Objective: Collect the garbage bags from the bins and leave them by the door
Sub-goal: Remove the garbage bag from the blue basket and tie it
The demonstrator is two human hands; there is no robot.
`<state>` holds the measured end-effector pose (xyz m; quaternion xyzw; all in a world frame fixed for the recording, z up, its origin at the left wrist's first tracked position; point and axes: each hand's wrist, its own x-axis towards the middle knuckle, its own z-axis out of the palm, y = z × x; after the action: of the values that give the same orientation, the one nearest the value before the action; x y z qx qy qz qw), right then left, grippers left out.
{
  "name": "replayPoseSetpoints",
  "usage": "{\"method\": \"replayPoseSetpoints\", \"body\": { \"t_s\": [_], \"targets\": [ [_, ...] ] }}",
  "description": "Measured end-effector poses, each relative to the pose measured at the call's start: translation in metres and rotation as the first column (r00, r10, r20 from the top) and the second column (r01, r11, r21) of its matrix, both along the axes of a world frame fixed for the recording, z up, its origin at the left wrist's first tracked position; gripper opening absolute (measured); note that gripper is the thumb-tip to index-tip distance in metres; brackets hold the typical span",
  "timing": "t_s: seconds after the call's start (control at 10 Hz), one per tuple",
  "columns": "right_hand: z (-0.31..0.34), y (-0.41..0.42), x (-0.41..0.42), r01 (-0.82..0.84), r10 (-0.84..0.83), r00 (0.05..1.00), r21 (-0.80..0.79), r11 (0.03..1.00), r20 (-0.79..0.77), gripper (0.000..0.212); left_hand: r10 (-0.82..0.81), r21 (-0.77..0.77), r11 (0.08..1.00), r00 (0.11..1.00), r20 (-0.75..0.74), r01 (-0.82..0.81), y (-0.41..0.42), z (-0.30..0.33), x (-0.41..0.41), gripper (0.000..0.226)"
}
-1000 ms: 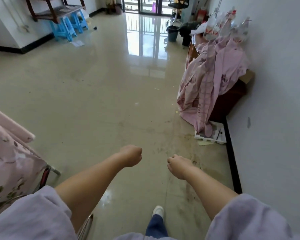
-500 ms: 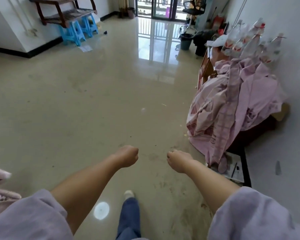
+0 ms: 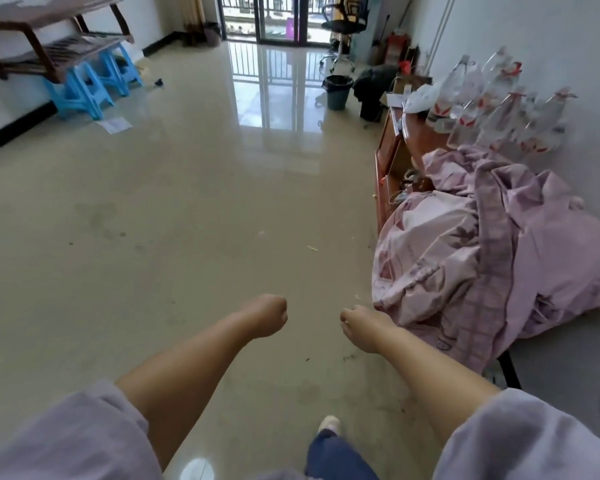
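Observation:
A dark grey bin with a dark bag liner stands on the floor far ahead, near the right wall. Beside it lies a black bag-like bundle. Another small bin sits by the glass balcony door at the far end. My left hand and my right hand hang out in front of me above the shiny floor, both with fingers curled and holding nothing. They are far from the bins.
A wooden cabinet along the right wall carries pink bedding and several clear plastic bottles. Blue stools under a wooden bench stand at far left. An office chair is near the door.
I have walked forward across the room. The bedding pile and cabinet have come closer on my right, and the floral chair at left has dropped out of view. Both hands stay curled and empty.

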<state>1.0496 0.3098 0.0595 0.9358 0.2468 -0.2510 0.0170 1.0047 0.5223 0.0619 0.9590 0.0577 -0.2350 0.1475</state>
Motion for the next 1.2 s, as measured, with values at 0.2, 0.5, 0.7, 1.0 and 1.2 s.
{"method": "replayPoseSetpoints", "body": {
  "t_s": [0.2,0.5,0.7,1.0,1.2],
  "targets": [
    [-0.008,0.026,0.149,0.036,-0.035,0.999,0.032,0.999,-0.032,0.03,0.025,-0.024,0.999,1.0,0.002,-0.024,0.023,-0.015,0.154,0.032],
    [0.003,0.063,0.376,-0.124,0.124,0.992,-0.032,0.992,-0.011,0.032,0.117,-0.042,0.992,0.993,0.01,-0.117,0.06,-0.005,0.358,0.031],
    [-0.007,0.114,0.512,-0.12,0.119,0.993,-0.037,0.992,-0.027,0.035,0.07,-0.013,0.997,0.997,0.016,-0.07,0.108,-0.018,0.495,0.03],
    [0.0,0.197,0.729,-0.015,0.014,0.999,-0.005,1.0,-0.043,0.035,-0.022,0.035,0.999,1.0,-0.003,0.022,0.202,0.003,0.725,0.015],
    [-0.006,0.218,0.859,0.021,-0.023,0.997,-0.021,1.0,-0.073,0.036,-0.083,0.074,0.994,0.996,-0.013,0.083,0.218,0.0,0.864,0.033]
  ]
}}
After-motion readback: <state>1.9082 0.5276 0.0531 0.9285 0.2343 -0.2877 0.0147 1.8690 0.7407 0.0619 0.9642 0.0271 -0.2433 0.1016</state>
